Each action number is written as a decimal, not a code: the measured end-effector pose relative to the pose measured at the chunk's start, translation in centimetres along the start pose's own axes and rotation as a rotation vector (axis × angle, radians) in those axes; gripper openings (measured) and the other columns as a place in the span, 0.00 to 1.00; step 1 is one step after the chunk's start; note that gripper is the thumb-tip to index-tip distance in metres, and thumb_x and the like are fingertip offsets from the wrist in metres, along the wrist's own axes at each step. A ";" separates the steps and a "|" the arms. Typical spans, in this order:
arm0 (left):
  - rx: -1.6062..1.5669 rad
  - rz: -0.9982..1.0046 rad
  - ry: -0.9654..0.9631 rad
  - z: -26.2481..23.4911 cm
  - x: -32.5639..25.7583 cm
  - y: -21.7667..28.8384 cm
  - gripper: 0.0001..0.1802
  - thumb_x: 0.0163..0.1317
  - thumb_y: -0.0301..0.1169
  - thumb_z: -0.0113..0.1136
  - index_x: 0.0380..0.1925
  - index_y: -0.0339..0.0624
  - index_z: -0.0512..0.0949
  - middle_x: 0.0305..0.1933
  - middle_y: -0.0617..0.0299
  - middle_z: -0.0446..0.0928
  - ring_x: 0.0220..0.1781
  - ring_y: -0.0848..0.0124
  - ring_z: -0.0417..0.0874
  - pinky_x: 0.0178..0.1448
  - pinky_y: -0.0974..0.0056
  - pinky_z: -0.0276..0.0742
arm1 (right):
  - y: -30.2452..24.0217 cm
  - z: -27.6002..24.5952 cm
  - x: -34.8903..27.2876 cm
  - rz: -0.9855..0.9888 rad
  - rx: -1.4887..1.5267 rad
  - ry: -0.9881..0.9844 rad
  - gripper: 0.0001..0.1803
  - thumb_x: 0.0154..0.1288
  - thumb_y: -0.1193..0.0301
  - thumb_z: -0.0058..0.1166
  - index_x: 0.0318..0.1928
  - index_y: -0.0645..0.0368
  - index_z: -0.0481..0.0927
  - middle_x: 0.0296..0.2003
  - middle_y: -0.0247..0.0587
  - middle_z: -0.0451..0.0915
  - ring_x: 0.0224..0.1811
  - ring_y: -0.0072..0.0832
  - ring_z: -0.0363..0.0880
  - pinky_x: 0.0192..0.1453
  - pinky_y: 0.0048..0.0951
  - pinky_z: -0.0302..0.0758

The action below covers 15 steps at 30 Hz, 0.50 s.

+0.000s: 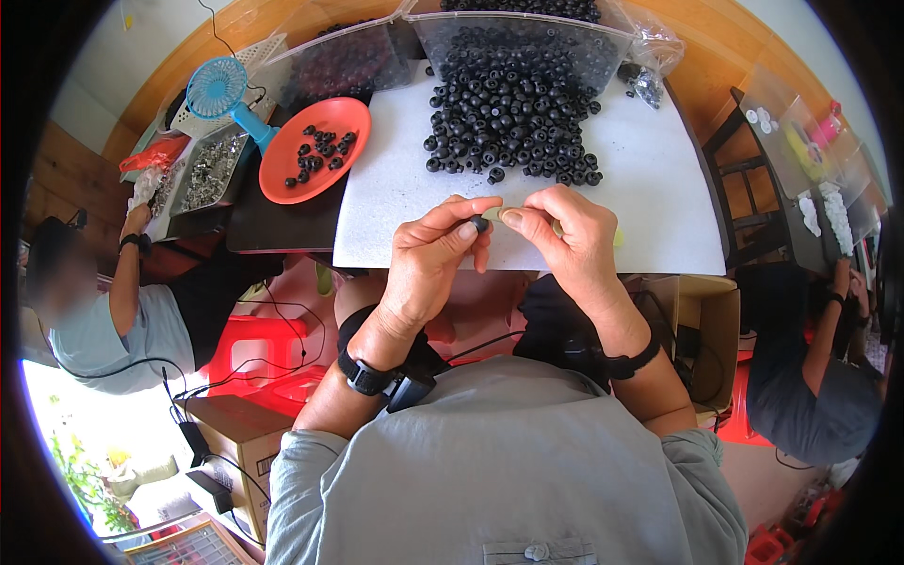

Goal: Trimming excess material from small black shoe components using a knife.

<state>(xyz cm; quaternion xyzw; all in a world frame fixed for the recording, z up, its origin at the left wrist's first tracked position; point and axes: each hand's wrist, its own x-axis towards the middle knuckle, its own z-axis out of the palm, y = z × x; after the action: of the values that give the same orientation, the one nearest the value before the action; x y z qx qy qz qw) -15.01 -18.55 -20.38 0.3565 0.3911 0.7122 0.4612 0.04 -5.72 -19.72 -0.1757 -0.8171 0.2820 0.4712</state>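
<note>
Above the near edge of the white table top [386,202], both hands meet. My left hand [426,256] pinches a small round black bead [479,224] between thumb and fingers. From the other side, my right hand [579,240] has thumb and forefinger closed on a small pale piece [493,215] whose kind I cannot make out; it reaches the bead. Beyond the hands spreads a large heap of black beads [508,118], several with visible holes. An orange-red plate [282,179] to the left holds a few more of them.
A clear plastic bin [603,52] backs the heap. Around it are a blue fan [217,89], a metal tray of small shiny parts [215,169] and a plastic bag [654,42]. People work at either side. A cardboard box [720,330] stands below right.
</note>
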 end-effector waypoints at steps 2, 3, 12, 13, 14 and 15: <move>-0.002 -0.001 0.004 0.0 0.0 0.0 0.17 0.75 0.19 0.53 0.60 0.32 0.83 0.47 0.62 0.76 0.44 0.73 0.79 0.44 0.66 0.79 | 0.0 0.0 0.0 -0.003 0.006 0.003 0.15 0.62 0.67 0.74 0.27 0.58 0.79 0.21 0.36 0.78 0.20 0.31 0.75 0.24 0.32 0.69; -0.004 -0.002 0.007 0.0 -0.1 0.0 0.17 0.75 0.19 0.53 0.60 0.32 0.83 0.47 0.62 0.76 0.44 0.72 0.80 0.43 0.66 0.80 | 0.0 0.0 0.0 -0.003 0.006 0.003 0.15 0.62 0.67 0.74 0.27 0.58 0.79 0.21 0.36 0.78 0.20 0.31 0.75 0.24 0.32 0.69; -0.023 -0.019 0.022 0.0 -0.1 -0.1 0.15 0.76 0.20 0.54 0.58 0.32 0.84 0.47 0.61 0.78 0.44 0.72 0.81 0.42 0.66 0.80 | 0.1 -0.1 -0.2 -0.019 0.022 0.006 0.15 0.62 0.68 0.74 0.27 0.58 0.80 0.21 0.36 0.78 0.20 0.30 0.75 0.24 0.32 0.68; -0.023 -0.019 0.022 0.0 -0.1 -0.1 0.15 0.76 0.20 0.54 0.58 0.32 0.84 0.47 0.61 0.78 0.44 0.72 0.81 0.42 0.66 0.80 | 0.1 0.0 -0.2 -0.016 0.018 0.008 0.15 0.61 0.68 0.75 0.27 0.58 0.80 0.21 0.36 0.78 0.20 0.30 0.75 0.24 0.32 0.68; -0.020 -0.018 0.022 -0.1 -0.1 -0.1 0.15 0.76 0.20 0.54 0.58 0.32 0.84 0.47 0.61 0.78 0.44 0.72 0.81 0.42 0.66 0.81 | 0.0 0.0 -0.2 -0.012 0.015 0.010 0.15 0.61 0.67 0.75 0.27 0.58 0.80 0.21 0.37 0.78 0.20 0.31 0.75 0.24 0.32 0.68; -0.017 -0.017 0.022 -0.1 -0.1 -0.2 0.15 0.76 0.20 0.54 0.58 0.32 0.84 0.46 0.61 0.79 0.44 0.72 0.81 0.42 0.66 0.81 | 0.0 0.1 -0.1 -0.012 0.015 0.009 0.15 0.61 0.67 0.75 0.27 0.58 0.80 0.21 0.37 0.78 0.20 0.31 0.75 0.24 0.32 0.68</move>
<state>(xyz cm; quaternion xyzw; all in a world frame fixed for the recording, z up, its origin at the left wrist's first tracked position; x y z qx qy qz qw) -15.00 -18.61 -20.58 0.3415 0.3932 0.7153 0.4659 0.06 -5.83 -19.83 -0.1685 -0.8138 0.2844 0.4780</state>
